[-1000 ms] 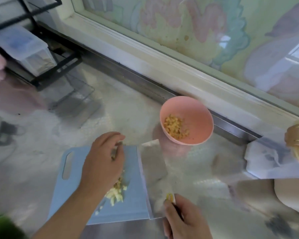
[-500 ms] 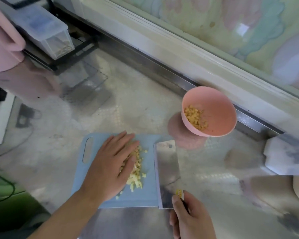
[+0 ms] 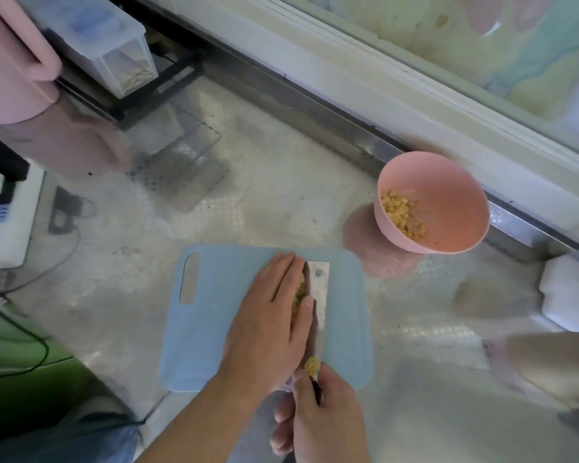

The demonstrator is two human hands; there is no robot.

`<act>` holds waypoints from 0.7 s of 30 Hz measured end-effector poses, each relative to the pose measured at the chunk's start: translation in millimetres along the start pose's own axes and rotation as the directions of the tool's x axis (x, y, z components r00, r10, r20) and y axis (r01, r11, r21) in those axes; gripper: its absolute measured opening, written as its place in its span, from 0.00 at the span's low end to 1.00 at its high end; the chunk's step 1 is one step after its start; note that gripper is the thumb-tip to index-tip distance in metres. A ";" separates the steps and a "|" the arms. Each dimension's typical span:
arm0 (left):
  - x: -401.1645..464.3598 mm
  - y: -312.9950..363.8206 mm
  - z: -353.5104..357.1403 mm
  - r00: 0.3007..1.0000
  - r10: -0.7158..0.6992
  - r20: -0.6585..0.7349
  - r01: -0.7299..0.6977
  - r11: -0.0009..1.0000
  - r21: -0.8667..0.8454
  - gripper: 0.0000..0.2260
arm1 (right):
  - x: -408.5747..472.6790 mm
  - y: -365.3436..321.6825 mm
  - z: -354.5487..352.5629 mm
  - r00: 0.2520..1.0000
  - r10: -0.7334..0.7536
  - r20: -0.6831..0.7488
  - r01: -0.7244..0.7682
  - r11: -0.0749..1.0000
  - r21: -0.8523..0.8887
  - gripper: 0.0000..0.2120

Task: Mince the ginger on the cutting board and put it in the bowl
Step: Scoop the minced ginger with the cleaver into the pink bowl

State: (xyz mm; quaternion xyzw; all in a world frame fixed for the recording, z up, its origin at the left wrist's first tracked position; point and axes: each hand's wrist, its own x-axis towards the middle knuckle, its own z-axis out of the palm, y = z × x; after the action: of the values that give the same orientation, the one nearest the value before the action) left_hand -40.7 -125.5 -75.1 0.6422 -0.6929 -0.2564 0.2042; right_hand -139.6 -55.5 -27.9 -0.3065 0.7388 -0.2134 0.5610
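A light blue cutting board (image 3: 214, 312) lies on the metal counter. My left hand (image 3: 271, 322) lies flat on it with straight fingers, pressing a small heap of minced ginger (image 3: 300, 290) against the cleaver blade (image 3: 320, 295). Most of the heap is hidden under my fingers. My right hand (image 3: 325, 416) grips the cleaver's handle at the board's near edge. The blade stands nearly on edge, right beside my left fingers. The pink bowl (image 3: 462, 208) stands to the far right of the board, tilted, with minced ginger (image 3: 403, 215) inside.
A black rack holding a clear plastic box (image 3: 104, 45) stands at the back left beside a pink container (image 3: 10, 61). A white device with cables (image 3: 0, 222) sits at the left. A white object (image 3: 569, 292) lies at the right. The window ledge (image 3: 381, 75) runs behind the bowl.
The cleaver has tipped from lying flat to nearly on edge and moved left onto the board. My left hand has pushed the ginger rightwards against the blade.
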 end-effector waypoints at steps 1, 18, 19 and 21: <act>0.0 2.7 0.8 1.000 -0.006 0.001 0.006 1.000 -0.024 0.26 | -0.3 -0.7 1.5 1.000 0.009 0.011 -0.009 1.000 0.013 0.14; 11.9 38.1 4.0 0.988 0.014 -0.151 -0.050 0.970 -0.239 0.17 | 0.1 -13.7 -33.0 0.996 -0.050 0.079 0.045 0.997 0.066 0.18; 15.6 44.0 2.9 0.987 0.027 -0.161 -0.065 0.970 -0.236 0.17 | 0.6 -16.2 -38.3 0.995 -0.067 0.079 0.062 0.996 0.067 0.18; 24.8 58.6 -0.5 0.981 0.054 -0.188 -0.098 0.968 -0.230 0.17 | 1.4 -24.0 -51.7 0.992 -0.101 0.074 0.096 0.993 0.064 0.18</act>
State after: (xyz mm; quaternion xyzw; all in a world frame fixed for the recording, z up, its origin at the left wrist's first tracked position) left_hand -88.6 -147.6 -39.7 0.6065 -0.6601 -0.2705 0.3511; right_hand -184.3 -75.3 1.4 -0.3336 0.6939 -0.2509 0.5867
